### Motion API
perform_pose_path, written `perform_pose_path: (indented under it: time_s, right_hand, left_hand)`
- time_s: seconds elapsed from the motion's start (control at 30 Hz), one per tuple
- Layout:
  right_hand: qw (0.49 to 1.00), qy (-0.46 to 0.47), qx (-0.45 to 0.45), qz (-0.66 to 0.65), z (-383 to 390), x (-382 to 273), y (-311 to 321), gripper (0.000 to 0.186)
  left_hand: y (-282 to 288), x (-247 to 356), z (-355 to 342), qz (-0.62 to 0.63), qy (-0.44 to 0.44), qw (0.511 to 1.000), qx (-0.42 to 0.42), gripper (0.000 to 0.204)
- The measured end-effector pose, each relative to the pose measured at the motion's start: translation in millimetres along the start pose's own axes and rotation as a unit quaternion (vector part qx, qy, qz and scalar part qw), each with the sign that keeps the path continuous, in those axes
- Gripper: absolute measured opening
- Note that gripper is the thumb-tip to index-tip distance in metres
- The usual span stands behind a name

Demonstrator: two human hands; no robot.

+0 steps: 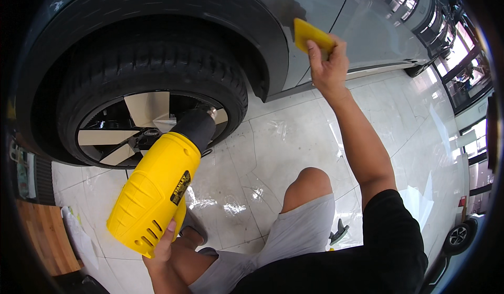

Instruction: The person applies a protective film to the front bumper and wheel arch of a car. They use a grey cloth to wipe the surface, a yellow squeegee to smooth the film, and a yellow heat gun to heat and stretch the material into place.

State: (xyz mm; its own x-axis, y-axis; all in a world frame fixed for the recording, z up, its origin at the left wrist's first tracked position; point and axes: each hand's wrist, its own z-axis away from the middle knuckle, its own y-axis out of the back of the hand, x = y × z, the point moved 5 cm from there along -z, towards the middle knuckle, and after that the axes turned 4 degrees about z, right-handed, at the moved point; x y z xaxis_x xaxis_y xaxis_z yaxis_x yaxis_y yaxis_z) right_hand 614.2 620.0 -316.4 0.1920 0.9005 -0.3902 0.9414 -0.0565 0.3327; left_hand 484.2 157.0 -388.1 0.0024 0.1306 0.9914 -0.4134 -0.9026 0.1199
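Observation:
My left hand (164, 245) grips the handle of a yellow heat gun (157, 184); its black nozzle points up toward the car's wheel (152, 84) and wheel arch. My right hand (329, 65) is stretched out and holds a flat yellow squeegee (311, 34) pressed against the grey car body panel (362, 26) just behind the wheel arch. My bent knee (311, 181) in grey shorts shows between the two arms.
A glossy white tiled floor (283, 136) lies under the car. A wooden board (47, 236) and some white sheets (79, 236) lie at the lower left. Windows (467, 73) line the right side. A small wheeled object (458, 236) stands at the lower right.

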Motion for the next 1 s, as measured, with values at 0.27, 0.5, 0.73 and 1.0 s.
perform_pose_path:
  time_s: [0.27,0.5,0.73,1.0]
  right_hand:
    - [0.998,0.042,-0.034,0.011,0.6,-4.6,-12.8,0.028]
    - [0.997,0.05,-0.041,-0.029,-41.7,-48.1,8.4,0.028]
    - [0.987,0.147,-0.047,-0.048,-86.8,-86.2,20.1,0.03]
    - [0.95,0.248,-0.187,-0.02,-132.7,-154.0,9.9,0.025]
  left_hand:
    - [-18.7,23.4,-1.1,0.164,-0.067,0.98,-0.088,0.041]
    - [-35.4,49.2,-11.7,0.214,-0.144,0.963,-0.081,0.053]
    - [-32.1,57.3,-15.5,0.268,-0.163,0.946,-0.082,0.053]
    - [-16.1,34.5,-15.0,0.218,-0.124,0.967,-0.053,0.054]
